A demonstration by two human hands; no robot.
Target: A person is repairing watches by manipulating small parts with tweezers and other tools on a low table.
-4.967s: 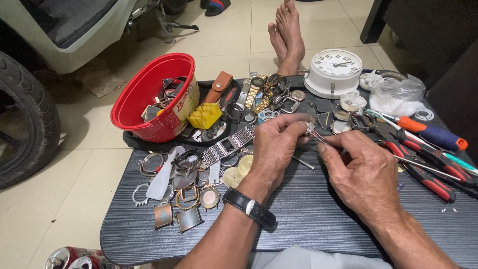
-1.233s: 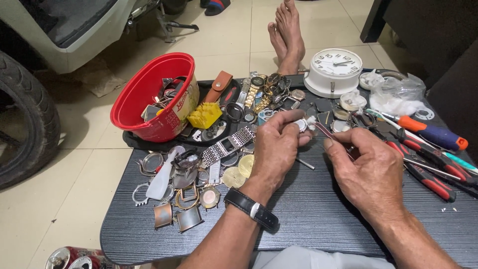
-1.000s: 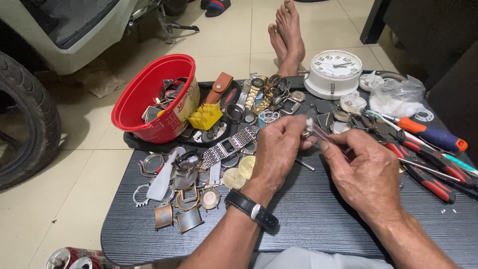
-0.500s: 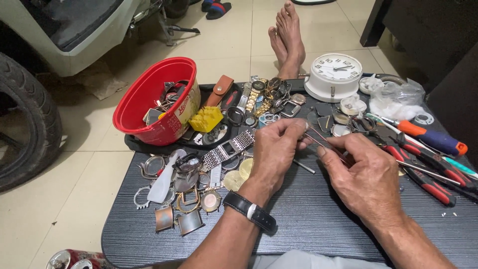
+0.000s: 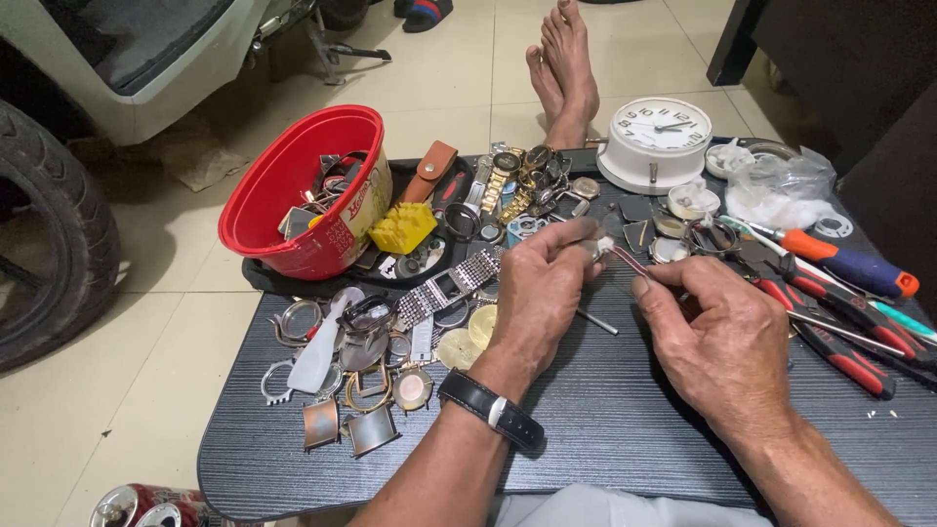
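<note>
Because the far left of the frame is only a dark tyre (image 5: 44,244) and pale floor tiles, I read the working area as starting at the red plastic bowl (image 5: 293,195), which sits tilted on the upper left of the dark grained table (image 5: 605,429) so that the loose parts inside it stay together. Below it, toward the lower left of the table, watch cases and bezels (image 5: 361,381) lie spread flat and apart, each one easy to pick out, with a steel link bracelet (image 5: 449,286) and a yellow block (image 5: 403,226) just beside the bowl.

At the centre of the frame my left hand (image 5: 537,293), a black-strapped watch on its wrist, is closed in a pinch on a small silvery watch part (image 5: 597,246), held raised off the table and turned toward me. From the right, my right hand (image 5: 717,342) grips a thin dark-handled tool (image 5: 634,263), its tip touching the part; I judge the pinch serves to steady the piece against the tool's push.

Above the hands a heap of wristwatches (image 5: 527,181) and a white round clock (image 5: 654,141) crowd the upper middle. At the right edge, screwdrivers and red-handled pliers (image 5: 830,322) lie close to my right wrist, and a clear plastic bag (image 5: 781,190) sits behind them, leaving little room to set things down there.
</note>
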